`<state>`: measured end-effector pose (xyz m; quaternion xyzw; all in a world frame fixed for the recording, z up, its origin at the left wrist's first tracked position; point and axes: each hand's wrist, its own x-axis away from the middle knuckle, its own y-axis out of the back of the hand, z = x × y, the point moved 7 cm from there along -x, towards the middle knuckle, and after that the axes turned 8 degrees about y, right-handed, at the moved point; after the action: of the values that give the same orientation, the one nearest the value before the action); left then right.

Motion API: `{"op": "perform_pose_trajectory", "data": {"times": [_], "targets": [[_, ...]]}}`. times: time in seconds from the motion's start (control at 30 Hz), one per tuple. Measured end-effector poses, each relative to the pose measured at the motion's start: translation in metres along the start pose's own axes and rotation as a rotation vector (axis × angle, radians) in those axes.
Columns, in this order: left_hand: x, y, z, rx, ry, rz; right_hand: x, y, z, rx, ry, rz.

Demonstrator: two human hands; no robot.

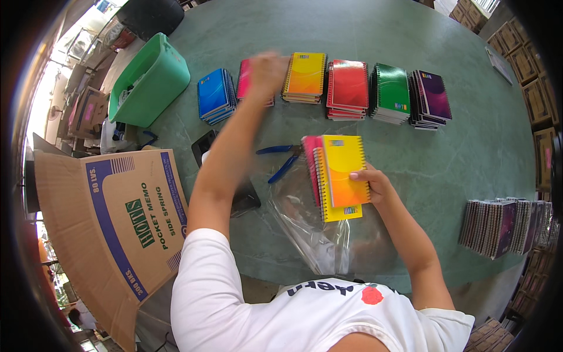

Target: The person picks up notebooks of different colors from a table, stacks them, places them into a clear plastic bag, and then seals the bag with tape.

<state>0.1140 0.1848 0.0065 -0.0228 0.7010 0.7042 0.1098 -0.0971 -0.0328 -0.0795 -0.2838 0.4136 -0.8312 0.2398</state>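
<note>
In my right hand [375, 183] is a small bunch of spiral notebooks: yellow-orange notebooks [346, 167] on top, with a pink notebook [312, 158] showing under their left side. My thumb presses on the front cover. My left hand [268, 73] is stretched far forward over the pink notebook stack [244, 76], partly covering it; motion smears its fingers. Along the same row stand stacks of blue notebooks [214, 94], yellow notebooks [306, 73], red notebooks [348, 85], green notebooks [390, 91] and purple notebooks [433, 97].
Blue-handled pliers [281, 161] and clear plastic bags [311, 234] lie near my right hand. A black device [246, 198] sits partly under my left forearm. An open cardboard box [132, 211] and a green bin [153, 88] are at left; more spiral notebooks [489, 226] stand at right.
</note>
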Motion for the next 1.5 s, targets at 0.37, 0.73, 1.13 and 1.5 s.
{"op": "perform_pose_trajectory", "data": {"times": [0.37, 0.73, 1.13, 1.5], "targets": [[0.020, 0.063, -0.019, 1.293, 0.396, 0.061, 0.012, 0.015, 0.062, -0.171, 0.268, -0.311], [0.064, -0.005, -0.136, 0.190, -0.475, -0.314, 0.070, 0.065, 0.078, 0.223, 0.234, -0.365], [0.079, 0.010, -0.158, 0.112, -0.372, -0.167, 0.067, 0.066, 0.070, 0.137, 0.230, -0.252], [0.167, 0.061, -0.251, 0.535, -0.872, 0.126, 0.068, 0.063, 0.068, -0.166, 0.219, -0.111]]}}
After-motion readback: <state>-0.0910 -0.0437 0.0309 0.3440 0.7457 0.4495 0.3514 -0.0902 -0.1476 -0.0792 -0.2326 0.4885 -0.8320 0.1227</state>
